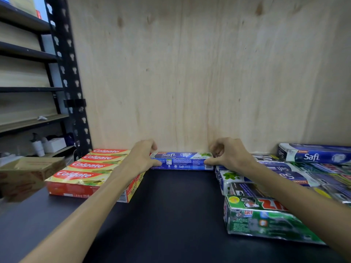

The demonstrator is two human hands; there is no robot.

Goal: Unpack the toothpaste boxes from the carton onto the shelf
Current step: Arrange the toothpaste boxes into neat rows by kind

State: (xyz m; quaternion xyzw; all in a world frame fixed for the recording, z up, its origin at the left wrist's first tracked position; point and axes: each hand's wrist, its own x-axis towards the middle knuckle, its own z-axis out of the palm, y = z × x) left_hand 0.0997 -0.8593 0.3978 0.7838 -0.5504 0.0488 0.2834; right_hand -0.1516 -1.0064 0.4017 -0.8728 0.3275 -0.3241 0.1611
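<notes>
Against the shelf's (180, 215) back wall, both hands, left (141, 158) and right (230, 156), pinched a Safi box's (181, 161) ends; Colgate boxes (89, 173) already shelved, carton (28, 175) contents unseen.

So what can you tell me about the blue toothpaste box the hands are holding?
The blue toothpaste box is long, thin cardboard, printed "Safi" with a tooth and mint leaves. It lies flat on the dark shelf, lengthwise against the wooden back wall. The left hand pinches one end, the right hand the other.
</notes>
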